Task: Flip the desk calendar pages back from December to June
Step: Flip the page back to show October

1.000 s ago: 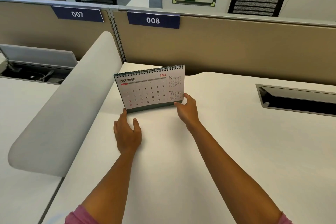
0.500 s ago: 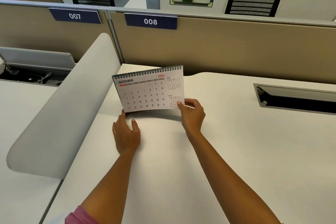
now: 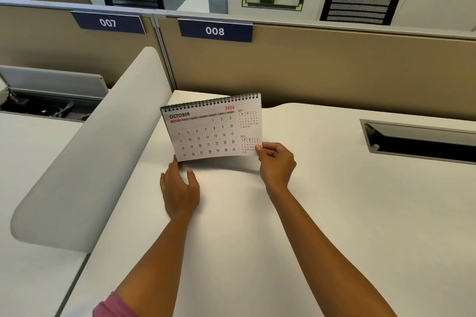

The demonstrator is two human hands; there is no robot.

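Note:
The spiral-bound desk calendar (image 3: 211,131) stands on the white desk, its front page reading OCTOBER 2026. My right hand (image 3: 277,165) pinches that page's lower right corner and holds the sheet lifted off the stand, so the base behind it is hidden. My left hand (image 3: 179,190) lies flat on the desk just below the calendar's lower left corner, fingers spread, fingertips touching or nearly touching the page's bottom edge.
A rounded grey divider (image 3: 98,152) runs along the left of the desk (image 3: 322,226). A beige partition (image 3: 334,72) labelled 008 closes the back. A recessed cable tray (image 3: 422,141) opens at the right.
My right hand closed on the October page's lower right corner and lifted the sheet up off the green base. My left hand stayed in place.

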